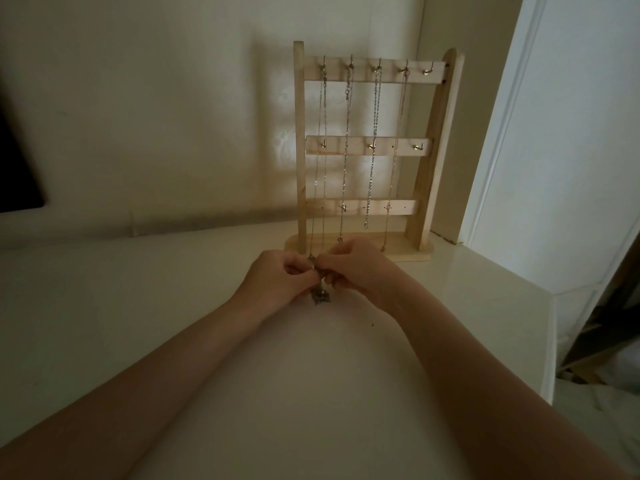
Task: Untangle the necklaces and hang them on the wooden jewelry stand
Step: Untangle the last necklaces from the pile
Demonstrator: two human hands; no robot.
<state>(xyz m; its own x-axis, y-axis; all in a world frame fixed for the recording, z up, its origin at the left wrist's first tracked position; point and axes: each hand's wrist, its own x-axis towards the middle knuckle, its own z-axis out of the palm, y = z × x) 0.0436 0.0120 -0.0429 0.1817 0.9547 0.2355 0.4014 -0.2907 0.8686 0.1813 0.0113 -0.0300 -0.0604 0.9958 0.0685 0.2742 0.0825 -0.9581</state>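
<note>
Both hands, left hand and right hand, pinch a dim pendant necklace, its links indistinct.

Two hands work a necklace chain in front of the wooden jewelry stand.

The left hand and right hand meet fingertip to fingertip, each pinching the leftmost necklace, whose dark pendant dangles just below the grip. The wooden jewelry stand sits upright on the pale counter against the wall, with four chains hanging from its top-row hooks and the rightmost hook bare.
</note>
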